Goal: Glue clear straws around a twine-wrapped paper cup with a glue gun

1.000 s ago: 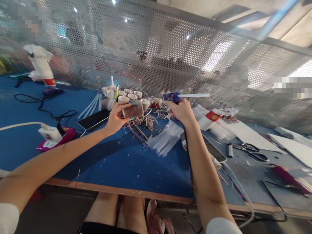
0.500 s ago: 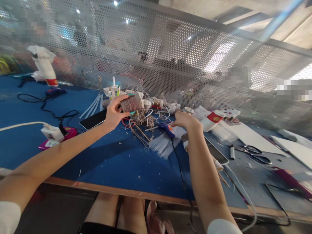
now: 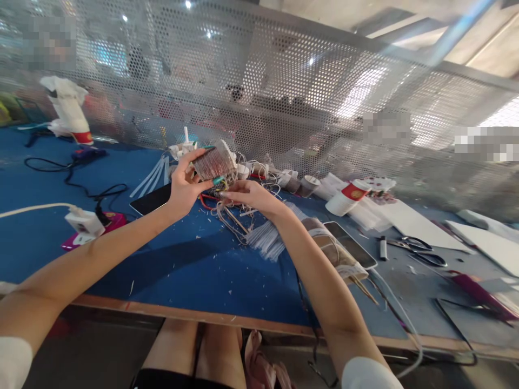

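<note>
Your cup [image 3: 215, 161] looks pretty far along to me: cord [image 3: 206, 165] covers the side that's showing, but whether the far side's done, can't tell. It's tilted up in your left hand [image 3: 185, 185], fingers over the top, thumb underneath, beyond and left of the clear sticks [image 3: 264, 241]. Your right arm angles in past those sticks, right hand [image 3: 254, 196] beyond them, fingertips bunched narrow just by the cup's lower edge; can't tell if they're pinching anything.

Short white sleeves [image 3: 370, 374]; teal nails [image 3: 219, 180] on the left hand [image 3: 184, 188]; black garment [image 3: 178, 379] over the upper thighs [image 3: 172, 346].
</note>
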`<state>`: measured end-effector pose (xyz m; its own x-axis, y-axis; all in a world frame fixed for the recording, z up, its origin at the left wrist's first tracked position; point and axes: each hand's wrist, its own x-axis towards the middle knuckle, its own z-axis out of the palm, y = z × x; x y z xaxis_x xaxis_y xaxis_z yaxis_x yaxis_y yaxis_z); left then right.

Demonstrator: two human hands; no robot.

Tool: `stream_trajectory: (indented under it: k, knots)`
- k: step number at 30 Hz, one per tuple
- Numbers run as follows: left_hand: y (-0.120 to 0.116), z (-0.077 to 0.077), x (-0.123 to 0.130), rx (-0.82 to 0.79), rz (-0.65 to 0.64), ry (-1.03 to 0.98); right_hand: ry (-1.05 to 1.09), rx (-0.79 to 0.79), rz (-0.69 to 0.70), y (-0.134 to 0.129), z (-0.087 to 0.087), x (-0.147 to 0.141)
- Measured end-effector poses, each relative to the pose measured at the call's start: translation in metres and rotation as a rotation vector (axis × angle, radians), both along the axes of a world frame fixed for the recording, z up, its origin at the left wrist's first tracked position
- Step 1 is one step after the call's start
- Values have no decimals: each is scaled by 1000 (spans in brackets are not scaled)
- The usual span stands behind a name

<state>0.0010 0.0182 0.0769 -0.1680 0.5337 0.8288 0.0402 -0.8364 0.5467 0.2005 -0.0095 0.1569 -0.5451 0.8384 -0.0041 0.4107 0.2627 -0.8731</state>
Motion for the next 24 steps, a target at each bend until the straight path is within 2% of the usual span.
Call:
stream_trajectory:
  k: [2, 4, 7, 12, 16, 24]
  knots:
    - [0, 0, -1, -7, 21, -20, 15, -70, 67, -1, 3, 4]
    - [0, 1, -1, -32, 41, -27, -11, -39, 133, -4, 12, 12]
    - [-2, 0, 0, -105, 55, 1, -84, 115, 157, -13, 30, 26]
    - [-9, -1, 3, -190, 50, 110, -198, 449, 0, -27, 50, 38]
    - [-14, 0, 6, -233, -5, 191, -232, 610, -42, -32, 54, 40]
    - [-21, -2, 12, -309, -178, 313, -266, 680, -15, -31, 56, 42]
